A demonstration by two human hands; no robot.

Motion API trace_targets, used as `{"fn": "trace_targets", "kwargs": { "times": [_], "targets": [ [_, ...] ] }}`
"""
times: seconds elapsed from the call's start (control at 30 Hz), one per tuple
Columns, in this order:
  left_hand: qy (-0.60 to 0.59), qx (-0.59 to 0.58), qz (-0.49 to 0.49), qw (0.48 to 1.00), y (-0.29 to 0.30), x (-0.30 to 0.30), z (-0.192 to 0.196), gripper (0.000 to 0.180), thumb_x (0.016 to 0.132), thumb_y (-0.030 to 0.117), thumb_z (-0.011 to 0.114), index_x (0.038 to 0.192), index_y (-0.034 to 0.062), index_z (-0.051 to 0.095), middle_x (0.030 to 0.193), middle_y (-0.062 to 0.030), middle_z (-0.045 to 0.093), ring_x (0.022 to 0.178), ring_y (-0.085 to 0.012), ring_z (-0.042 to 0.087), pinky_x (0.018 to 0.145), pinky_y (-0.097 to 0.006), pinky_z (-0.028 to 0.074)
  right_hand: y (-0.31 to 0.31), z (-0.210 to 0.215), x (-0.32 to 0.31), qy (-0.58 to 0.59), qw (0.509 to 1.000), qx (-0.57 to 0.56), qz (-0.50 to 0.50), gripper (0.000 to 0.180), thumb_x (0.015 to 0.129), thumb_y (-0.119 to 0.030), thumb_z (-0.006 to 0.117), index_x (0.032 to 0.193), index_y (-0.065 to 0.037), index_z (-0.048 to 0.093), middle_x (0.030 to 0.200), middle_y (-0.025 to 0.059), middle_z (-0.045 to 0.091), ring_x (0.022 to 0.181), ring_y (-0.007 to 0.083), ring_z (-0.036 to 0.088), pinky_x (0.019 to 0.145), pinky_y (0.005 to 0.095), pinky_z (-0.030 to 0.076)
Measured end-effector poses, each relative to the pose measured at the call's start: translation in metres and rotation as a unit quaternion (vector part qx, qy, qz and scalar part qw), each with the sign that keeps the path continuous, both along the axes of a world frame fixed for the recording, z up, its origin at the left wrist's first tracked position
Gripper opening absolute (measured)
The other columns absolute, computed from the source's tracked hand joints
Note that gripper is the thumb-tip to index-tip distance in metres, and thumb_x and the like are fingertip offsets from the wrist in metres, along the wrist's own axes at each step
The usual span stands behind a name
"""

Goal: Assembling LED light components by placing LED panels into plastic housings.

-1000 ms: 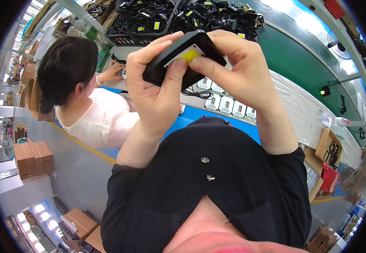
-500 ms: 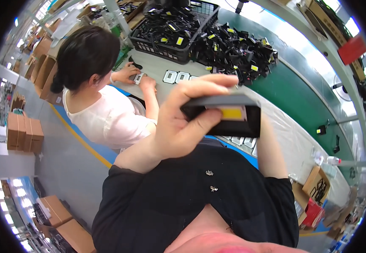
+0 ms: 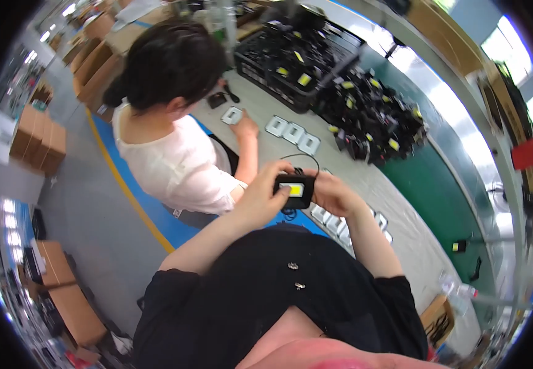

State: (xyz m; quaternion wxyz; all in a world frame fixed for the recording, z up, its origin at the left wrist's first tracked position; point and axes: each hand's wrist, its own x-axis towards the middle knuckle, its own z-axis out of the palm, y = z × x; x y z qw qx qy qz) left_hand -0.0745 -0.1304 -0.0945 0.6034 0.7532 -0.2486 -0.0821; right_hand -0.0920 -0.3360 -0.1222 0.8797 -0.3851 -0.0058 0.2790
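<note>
One hand, the left grip [image 3: 265, 197], is closed on a black boxy unit [image 3: 307, 190] before a black shirt [image 3: 254, 277], thumb against its flat yellow panel [image 3: 295, 191]; the right grip [image 3: 335, 194] curls by the far side, its hold hidden from me. Pale square frames [image 3: 287, 134] lie on the smooth worktop [image 3: 352, 178].

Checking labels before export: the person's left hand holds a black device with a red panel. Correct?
Panel colour is wrong: the head view shows the panel is yellow, not red. The left hand does hold the black device.
</note>
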Motion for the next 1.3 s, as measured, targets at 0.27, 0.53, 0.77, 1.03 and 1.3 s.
{"fn": "trace_targets", "kwargs": {
  "times": [0.27, 0.53, 0.77, 1.03, 1.3],
  "targets": [
    [0.069, 0.098, 0.045, 0.992, 0.024, -0.015, 0.006, 0.067, 0.083, 0.026, 0.057, 0.136, 0.0063, 0.02, 0.133, -0.0206, 0.03, 0.087, -0.0286, 0.063, 0.082, -0.038, 0.046, -0.02, -0.011, 0.051, 0.024, 0.958, -0.286, -0.014, 0.037, 0.069, 0.0, 0.062, 0.106, 0.0, 0.056, 0.096, 0.0085, 0.062, 0.09, 0.0185, 0.06, 0.08, 0.031, 0.047],
    [0.067, 0.041, 0.075, 0.994, 0.045, -0.042, -0.002, 0.044, 0.086, 0.018, 0.055, 0.124, 0.0039, 0.037, 0.129, -0.0154, 0.032, 0.091, -0.0246, 0.061, 0.076, -0.031, 0.051, -0.054, 0.084, 0.264, -0.098, 0.95, -0.032, -0.295, 0.018, 0.084, -0.017, 0.062, 0.09, -0.001, 0.055, 0.09, 0.0096, 0.058, 0.08, 0.0167, 0.056, 0.074, 0.0272, 0.049],
    [0.051, 0.047, -0.001, 0.998, 0.043, -0.027, -0.009, 0.036, 0.087, 0.017, 0.053, 0.119, 0.0058, 0.044, 0.123, -0.0117, 0.042, 0.093, -0.0215, 0.06, 0.075, -0.03, 0.049, -0.082, -0.003, 0.168, -0.064, 0.968, -0.219, -0.106, 0.026, 0.08, -0.025, 0.067, 0.094, -0.006, 0.056, 0.081, 0.0018, 0.055, 0.076, 0.0138, 0.057, 0.062, 0.0258, 0.046],
    [0.014, 0.135, -0.185, 0.973, -0.027, -0.016, -0.004, 0.028, 0.084, 0.015, 0.053, 0.11, 0.0056, 0.051, 0.104, -0.0111, 0.054, 0.086, -0.0232, 0.059, 0.075, -0.034, 0.046, -0.278, -0.135, -0.091, 0.157, 0.88, -0.174, -0.413, 0.03, 0.085, -0.023, 0.061, 0.111, -0.009, 0.056, 0.096, 0.0019, 0.06, 0.08, 0.0121, 0.055, 0.062, 0.0237, 0.045],
    [0.067, 0.232, -0.281, 0.929, -0.122, -0.029, 0.001, 0.031, 0.084, 0.017, 0.053, 0.112, 0.0034, 0.053, 0.103, -0.0153, 0.057, 0.087, -0.0251, 0.06, 0.078, -0.035, 0.047, -0.35, -0.189, -0.303, 0.156, 0.815, -0.097, -0.55, 0.021, 0.085, -0.018, 0.057, 0.104, -0.008, 0.059, 0.092, 0.0015, 0.063, 0.083, 0.0117, 0.058, 0.07, 0.025, 0.047]
  ]
}}
